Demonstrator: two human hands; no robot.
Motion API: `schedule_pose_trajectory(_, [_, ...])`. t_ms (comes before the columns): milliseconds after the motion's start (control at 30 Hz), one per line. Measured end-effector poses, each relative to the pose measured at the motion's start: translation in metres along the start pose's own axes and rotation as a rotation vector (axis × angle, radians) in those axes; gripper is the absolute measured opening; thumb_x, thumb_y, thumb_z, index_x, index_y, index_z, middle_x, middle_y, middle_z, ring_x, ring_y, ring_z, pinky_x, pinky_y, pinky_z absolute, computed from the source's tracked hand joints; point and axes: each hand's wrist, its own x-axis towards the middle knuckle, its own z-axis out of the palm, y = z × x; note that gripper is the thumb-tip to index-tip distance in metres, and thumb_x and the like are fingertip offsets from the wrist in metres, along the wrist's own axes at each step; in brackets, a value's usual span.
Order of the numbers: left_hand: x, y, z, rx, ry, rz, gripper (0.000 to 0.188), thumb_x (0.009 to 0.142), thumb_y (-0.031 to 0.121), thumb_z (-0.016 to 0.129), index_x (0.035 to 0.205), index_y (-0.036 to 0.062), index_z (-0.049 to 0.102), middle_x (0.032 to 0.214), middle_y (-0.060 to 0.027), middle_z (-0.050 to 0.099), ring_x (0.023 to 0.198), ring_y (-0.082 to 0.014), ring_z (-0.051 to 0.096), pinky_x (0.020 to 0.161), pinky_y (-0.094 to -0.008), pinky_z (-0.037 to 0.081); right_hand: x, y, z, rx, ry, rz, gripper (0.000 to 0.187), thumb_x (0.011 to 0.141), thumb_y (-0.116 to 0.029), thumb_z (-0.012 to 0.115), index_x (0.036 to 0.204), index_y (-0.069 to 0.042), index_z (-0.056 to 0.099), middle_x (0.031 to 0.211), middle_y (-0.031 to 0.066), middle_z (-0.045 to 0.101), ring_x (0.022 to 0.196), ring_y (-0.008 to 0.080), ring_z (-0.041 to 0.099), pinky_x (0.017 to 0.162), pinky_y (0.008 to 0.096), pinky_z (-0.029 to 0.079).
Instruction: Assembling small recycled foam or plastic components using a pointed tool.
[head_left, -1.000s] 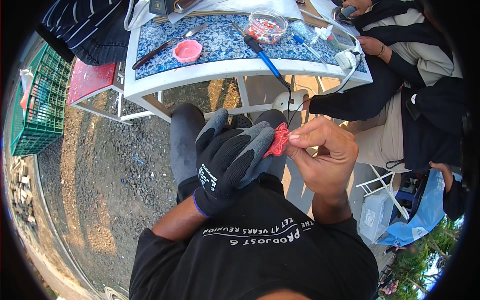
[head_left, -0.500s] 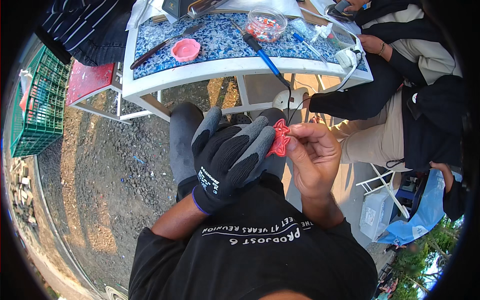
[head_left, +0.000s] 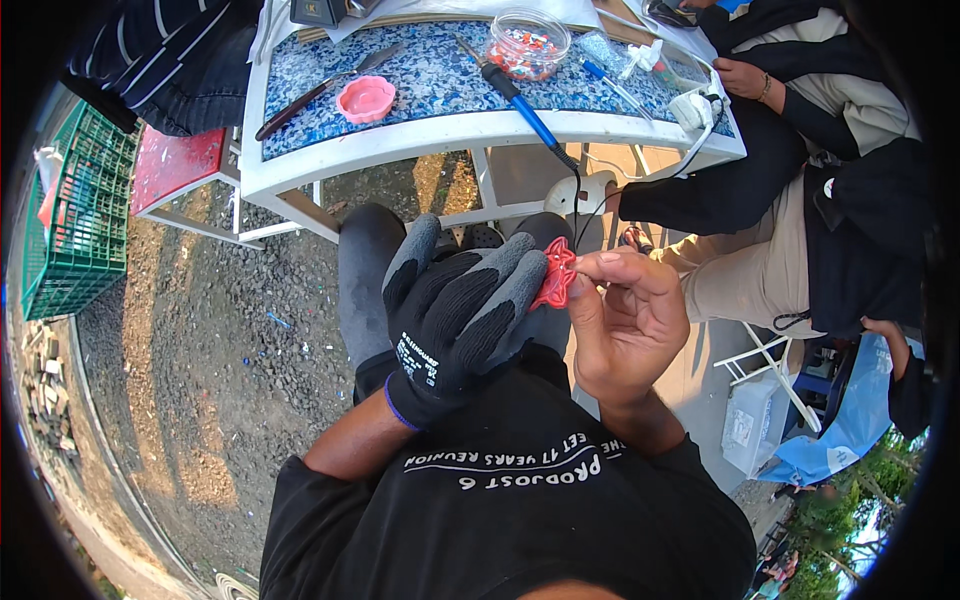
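The small red star-shaped piece [head_left: 554, 273] is being held above the person's lap, well clear of the counter [head_left: 470, 130], with nothing under it but the two hands. The left hand [head_left: 455, 315], wearing a grey and black work glove, is cupping it from behind, its fingers [head_left: 500, 290] curled narrow against the piece's back. The bare right hand [head_left: 625, 325] is pinching the upper right point between thumb and forefinger, its fingers [head_left: 610, 268] closed tight on the edge.

The piece is looking thin, light and probably a little flexible, like moulded plastic or rubber; it should not be slipping much against the glove's coated palm, but the thin points are likely the weakest places. Holding it across the flat body, as the glove is doing, is seeming the safer grip, with the bare fingertips kept for the rim.

It is standing nearly on edge, its flat face turning toward the right hand, and its longer span is running roughly up and down, slightly tilted toward the counter's near edge.

On the counter a blue-handled tool [head_left: 525, 105] is lying near the middle, with a pink dish [head_left: 366, 98] toward the left end and a clear bowl [head_left: 528, 42] of small bits by the far edge.
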Motion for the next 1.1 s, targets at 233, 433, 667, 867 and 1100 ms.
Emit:
schedule_pose_trajectory(233, [-0.002,0.003,0.009,-0.209,0.071,-0.093,0.044,0.080,0.011,0.079,0.122,0.0049,0.071,0.115,-0.0109,0.075,0.095,-0.0277,0.072,0.111,-0.0565,0.042,0.014,-0.005,0.001,-0.406,-0.028,-0.304,0.026,0.083,0.013,0.076,0.105,0.003,0.065,0.092,0.0139,0.071,0.082,0.0201,0.069,0.072,0.0285,0.055])
schedule_pose_trajectory(433, [0.000,0.012,0.010,-0.352,0.117,-0.212,0.036,0.083,0.004,0.076,0.117,0.0006,0.070,0.111,-0.0149,0.075,0.097,-0.0319,0.073,0.108,-0.0555,0.046,0.019,-0.009,0.004,-0.462,-0.038,-0.299,0.021,0.083,0.011,0.078,0.100,0.000,0.070,0.093,0.0131,0.070,0.083,0.0199,0.070,0.071,0.0283,0.056])
schedule_pose_trajectory(667, [-0.001,0.019,0.014,-0.487,0.183,-0.308,0.034,0.084,0.003,0.075,0.118,-0.0010,0.070,0.110,-0.0165,0.075,0.100,-0.0330,0.073,0.106,-0.0559,0.046,0.017,-0.008,0.007,-0.264,0.027,-0.140,0.018,0.081,0.008,0.080,0.096,-0.001,0.075,0.090,0.0100,0.068,0.079,0.0181,0.070,0.069,0.0279,0.057])
schedule_pose_trajectory(867, [0.005,0.013,0.009,-0.348,0.085,-0.178,0.035,0.085,0.005,0.073,0.120,0.0008,0.070,0.112,-0.0141,0.075,0.100,-0.0315,0.073,0.109,-0.0576,0.043,0.012,-0.011,-0.002,-0.095,-0.068,0.015,0.019,0.088,0.014,0.072,0.102,0.002,0.071,0.107,0.0117,0.063,0.093,0.0140,0.066,0.083,0.0257,0.056])
schedule_pose_trajectory(1100, [0.007,0.007,0.003,-0.180,0.060,-0.046,0.038,0.085,0.016,0.076,0.121,0.0060,0.071,0.116,-0.0085,0.075,0.100,-0.0257,0.072,0.112,-0.0587,0.039,0.008,-0.015,0.000,-0.023,0.007,-0.022,0.020,0.083,0.015,0.076,0.098,0.001,0.072,0.100,0.0126,0.068,0.089,0.0160,0.069,0.079,0.0264,0.057])
